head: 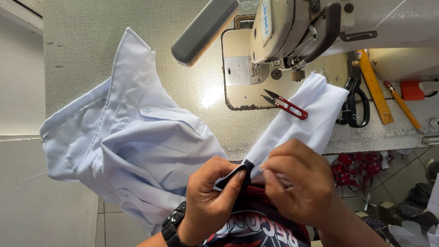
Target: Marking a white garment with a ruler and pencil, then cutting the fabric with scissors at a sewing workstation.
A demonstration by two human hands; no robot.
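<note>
At bottom centre of the frame, both hands pinch the near end of a folded strip of pale blue-white cloth (299,120). Left hand (211,197), black watch on the wrist, is closed w/ thumb and forefinger on a small dark fabric piece (234,177) at the strip's tip. Right hand (299,183) is curled shut on the same tip, fingertips touching the left's. The strip is smooth woven stuff, flat and long, running up-right from the hands onto the tabletop (91,50).

Left of centre: 1 pale blue shirt (132,142), soft and crumpled, w/ stitched edges and 2 small buttons showing, half on the tabletop and half hanging off the near edge.

Mid frame, beside the strip: 1 pair of red-handled thread snips (286,105), metal blades open. Right of it: 1 pair of black-handled scissors (356,100), 1 yellow ruler (375,87), 1 pencil (402,105).

Top: 1 cream sewing machine (297,27), hard enamel, on a worn metal bed plate.

Tabletop is grey-green w/ a fine speckled texture. Tiled floor lower right, w/ red and dark cloth scraps (356,167).
</note>
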